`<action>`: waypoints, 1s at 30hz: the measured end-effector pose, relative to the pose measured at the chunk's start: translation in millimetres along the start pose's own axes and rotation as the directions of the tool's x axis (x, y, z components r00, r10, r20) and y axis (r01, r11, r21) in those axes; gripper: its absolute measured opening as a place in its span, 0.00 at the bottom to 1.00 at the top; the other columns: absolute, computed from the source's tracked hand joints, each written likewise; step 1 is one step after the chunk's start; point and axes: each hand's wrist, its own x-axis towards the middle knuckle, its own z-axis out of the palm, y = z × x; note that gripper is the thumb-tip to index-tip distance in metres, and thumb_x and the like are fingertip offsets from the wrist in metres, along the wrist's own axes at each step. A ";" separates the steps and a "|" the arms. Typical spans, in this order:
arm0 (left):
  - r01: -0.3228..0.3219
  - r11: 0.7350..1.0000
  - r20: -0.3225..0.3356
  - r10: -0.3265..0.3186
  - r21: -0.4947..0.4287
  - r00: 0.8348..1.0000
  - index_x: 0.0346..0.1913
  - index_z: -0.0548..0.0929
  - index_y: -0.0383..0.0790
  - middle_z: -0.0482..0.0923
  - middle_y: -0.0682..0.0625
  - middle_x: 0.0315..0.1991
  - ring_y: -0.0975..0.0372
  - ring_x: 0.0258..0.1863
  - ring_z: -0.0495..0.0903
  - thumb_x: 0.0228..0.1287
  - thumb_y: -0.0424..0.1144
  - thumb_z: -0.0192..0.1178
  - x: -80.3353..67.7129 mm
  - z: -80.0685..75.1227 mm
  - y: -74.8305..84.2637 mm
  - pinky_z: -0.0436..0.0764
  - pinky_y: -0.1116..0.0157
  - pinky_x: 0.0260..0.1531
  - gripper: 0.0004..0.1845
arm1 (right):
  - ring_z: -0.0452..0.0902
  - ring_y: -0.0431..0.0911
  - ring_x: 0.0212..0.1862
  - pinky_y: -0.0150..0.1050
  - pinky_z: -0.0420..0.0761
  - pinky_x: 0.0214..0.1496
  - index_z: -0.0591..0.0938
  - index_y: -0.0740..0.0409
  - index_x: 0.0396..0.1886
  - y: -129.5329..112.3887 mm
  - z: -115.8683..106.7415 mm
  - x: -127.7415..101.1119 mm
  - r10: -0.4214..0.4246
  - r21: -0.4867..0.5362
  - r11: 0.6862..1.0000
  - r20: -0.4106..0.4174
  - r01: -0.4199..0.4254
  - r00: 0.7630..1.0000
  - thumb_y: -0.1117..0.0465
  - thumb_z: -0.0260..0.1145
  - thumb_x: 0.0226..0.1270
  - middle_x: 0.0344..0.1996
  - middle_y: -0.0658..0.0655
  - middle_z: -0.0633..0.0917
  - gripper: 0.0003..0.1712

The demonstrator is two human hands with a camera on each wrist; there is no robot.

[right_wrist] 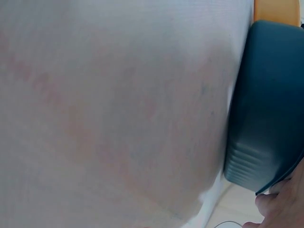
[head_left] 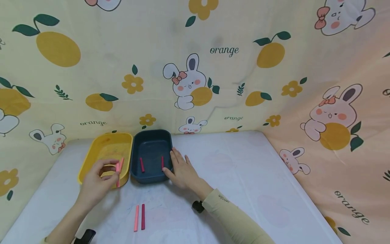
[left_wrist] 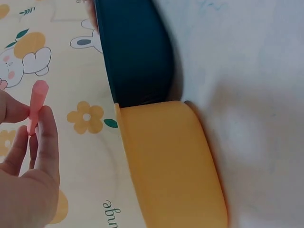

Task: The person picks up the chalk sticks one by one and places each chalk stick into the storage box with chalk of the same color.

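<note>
My left hand point(head_left: 100, 178) pinches a pink stick point(head_left: 117, 174) between thumb and fingers, upright over the front right of the yellow tray point(head_left: 83, 166). In the left wrist view the pink stick point(left_wrist: 38, 99) shows between the fingertips. Another pink stick point(head_left: 122, 164) leans inside the yellow tray. My right hand point(head_left: 184, 173) rests along the right rim of the dark blue tray point(head_left: 152, 144), fingers fairly straight, thumb at the front right corner. Inside this tray stand two dark red sticks, one on the left point(head_left: 142, 165) and one on the right point(head_left: 162, 163).
On the white tabletop point(head_left: 237, 176) before the trays lie a pink stick point(head_left: 136, 218) and a dark red stick point(head_left: 143, 217), side by side. The two trays stand touching near the back edge, against a printed cloth point(head_left: 225, 81).
</note>
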 end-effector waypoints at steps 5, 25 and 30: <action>0.027 0.999 -0.018 -0.027 0.027 0.999 0.63 0.77 0.32 0.76 0.40 0.60 0.78 0.45 0.74 0.66 0.27 0.65 9.2 -0.2 -1.8 0.78 0.83 0.41 0.23 | 0.41 0.47 0.84 0.56 0.46 0.82 0.48 0.59 0.85 0.4 0.9 0.5 0.003 0.012 1.000 0.006 -0.003 1.000 0.30 0.42 0.80 0.85 0.54 0.44 0.50; 0.133 0.982 -0.004 -0.133 0.133 0.991 0.64 0.77 0.28 0.77 0.33 0.61 0.43 0.54 0.78 0.67 0.29 0.63 45.1 -11.8 -42.7 0.75 0.81 0.34 0.23 | 0.41 0.47 0.84 0.57 0.47 0.82 0.48 0.58 0.85 1.3 2.8 2.1 0.013 -0.002 1.000 0.008 -0.013 1.000 0.30 0.41 0.80 0.85 0.53 0.44 0.50; 0.140 0.979 0.011 -0.143 0.147 0.990 0.63 0.78 0.28 0.78 0.31 0.59 0.43 0.54 0.80 0.67 0.29 0.63 53.4 -14.8 -52.5 0.76 0.78 0.33 0.22 | 0.42 0.48 0.84 0.57 0.48 0.82 0.48 0.58 0.85 1.7 3.1 2.1 0.009 0.001 1.000 0.005 -0.009 1.000 0.30 0.42 0.80 0.85 0.54 0.44 0.49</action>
